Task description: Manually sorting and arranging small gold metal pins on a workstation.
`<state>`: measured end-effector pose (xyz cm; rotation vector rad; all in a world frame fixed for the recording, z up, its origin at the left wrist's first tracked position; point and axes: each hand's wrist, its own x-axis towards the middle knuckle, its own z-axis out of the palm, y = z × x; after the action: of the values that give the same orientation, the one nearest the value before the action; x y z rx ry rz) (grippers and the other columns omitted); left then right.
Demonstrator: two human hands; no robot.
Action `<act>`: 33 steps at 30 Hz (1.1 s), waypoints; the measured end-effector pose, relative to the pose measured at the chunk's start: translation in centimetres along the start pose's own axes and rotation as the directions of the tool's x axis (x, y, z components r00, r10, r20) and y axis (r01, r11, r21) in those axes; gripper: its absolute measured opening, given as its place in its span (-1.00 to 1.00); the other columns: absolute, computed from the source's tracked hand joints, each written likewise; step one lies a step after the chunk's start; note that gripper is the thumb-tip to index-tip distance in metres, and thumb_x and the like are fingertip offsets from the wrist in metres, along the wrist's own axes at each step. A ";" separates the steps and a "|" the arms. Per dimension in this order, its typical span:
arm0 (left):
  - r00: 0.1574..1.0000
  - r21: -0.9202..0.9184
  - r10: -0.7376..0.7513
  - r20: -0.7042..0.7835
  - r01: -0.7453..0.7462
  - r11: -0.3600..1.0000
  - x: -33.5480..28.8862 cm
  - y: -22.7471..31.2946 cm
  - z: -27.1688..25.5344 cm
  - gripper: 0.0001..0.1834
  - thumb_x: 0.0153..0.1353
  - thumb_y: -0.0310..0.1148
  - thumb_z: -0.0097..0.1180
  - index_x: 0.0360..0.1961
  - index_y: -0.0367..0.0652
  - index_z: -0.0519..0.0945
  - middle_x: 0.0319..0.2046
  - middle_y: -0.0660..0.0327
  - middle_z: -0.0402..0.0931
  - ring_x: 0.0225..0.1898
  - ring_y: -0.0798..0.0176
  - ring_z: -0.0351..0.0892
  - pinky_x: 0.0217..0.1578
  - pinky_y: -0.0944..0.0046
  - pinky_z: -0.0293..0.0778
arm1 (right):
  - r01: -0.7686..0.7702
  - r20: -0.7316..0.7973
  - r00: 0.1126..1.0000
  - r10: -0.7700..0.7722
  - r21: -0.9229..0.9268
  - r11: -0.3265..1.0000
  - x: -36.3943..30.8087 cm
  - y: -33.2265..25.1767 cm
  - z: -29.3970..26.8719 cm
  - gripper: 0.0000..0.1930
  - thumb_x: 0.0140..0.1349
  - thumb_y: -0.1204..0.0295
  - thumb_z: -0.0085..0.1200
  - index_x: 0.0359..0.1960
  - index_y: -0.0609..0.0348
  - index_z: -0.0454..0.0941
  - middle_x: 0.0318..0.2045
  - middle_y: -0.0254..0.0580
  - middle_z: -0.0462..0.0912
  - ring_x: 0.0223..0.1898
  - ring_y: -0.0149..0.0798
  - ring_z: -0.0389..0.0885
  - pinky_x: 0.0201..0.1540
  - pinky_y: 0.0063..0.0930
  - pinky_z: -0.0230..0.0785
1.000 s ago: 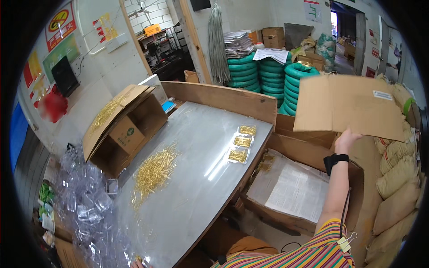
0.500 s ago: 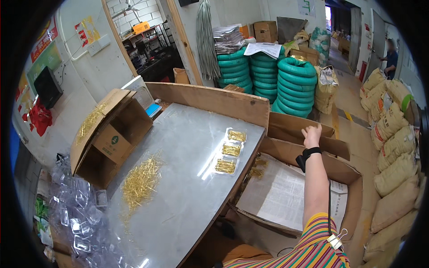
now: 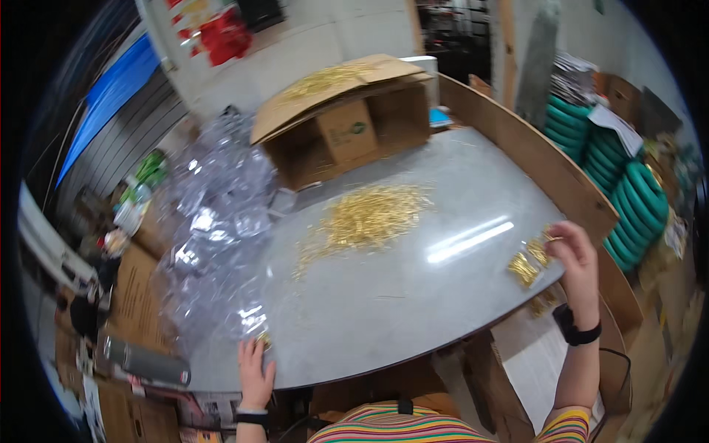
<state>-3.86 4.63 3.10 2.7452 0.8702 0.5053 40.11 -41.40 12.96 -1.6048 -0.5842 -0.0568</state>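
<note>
My right hand (image 3: 580, 258) is at the table's right edge, fingers and thumb curled around the far end of a short row of small clear plastic trays (image 3: 523, 269) filled with thin gold pins. Between its fingertips shows the farthest tray (image 3: 548, 235), slightly blurred. At the table's near left edge lies my left hand (image 3: 255, 374), fingers stretched out and apart. Just past its fingertips is a small gold cluster (image 3: 264, 340), at the border of a heap of empty clear trays (image 3: 221, 221). A loose pile of gold pins (image 3: 377, 214) covers the middle of the grey table (image 3: 369, 317).
An open cardboard box (image 3: 347, 133) lies on its side at the back, gold pins on top. A wooden board (image 3: 532, 148) edges the table's far right. Below the right edge, a carton holds white paper (image 3: 528, 354). Green wrapped coils (image 3: 639, 214) stand beyond; a dark grey cylinder (image 3: 146, 360) lies left.
The view has swung left, bringing my left hand and the heap of clear trays into sight. My right hand has moved from above the carton to the filled trays.
</note>
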 end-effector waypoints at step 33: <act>0.992 -0.148 0.102 -0.075 -0.112 0.983 -1.3 1.9 -0.9 -0.40 0.21 -0.47 0.23 0.29 -0.33 0.42 0.35 -0.09 0.29 0.43 -0.30 0.15 0.35 -0.11 0.26 | 0.709 0.855 0.502 -0.130 -0.321 0.629 3.7 0.8 44.6 -0.56 0.30 0.33 0.08 0.18 0.25 0.49 0.28 0.13 0.44 0.31 0.20 0.38 0.32 0.00 0.30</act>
<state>-4.24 2.39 4.14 2.6587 0.6704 0.6597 30.12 1.87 7.57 -2.0825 -1.8845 0.0555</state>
